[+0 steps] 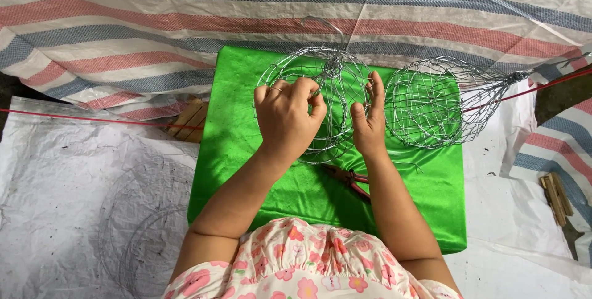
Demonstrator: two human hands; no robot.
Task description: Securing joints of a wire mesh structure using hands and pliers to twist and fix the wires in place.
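Note:
A round wire mesh basket (333, 74) with a hook at its top lies on a green cloth-covered board (240, 151). My left hand (287, 117) grips the basket's wire on its left side, fingers curled over it. The basket's right side is pinched between the thumb and fingers of my right hand (369, 120). A second, finished-looking wire basket (431, 102) lies to the right on the same green cloth, its twisted neck pointing right. Red-handled pliers (353, 180) rest on the cloth below my hands, between my forearms.
A striped red, blue and white woven tarp (154, 28) hangs at the back. White sacking (80, 194) covers the ground, with coils of thin wire (145, 225) on the left. Wooden pieces (188, 119) lie left of the board, and more (557, 197) at the right edge.

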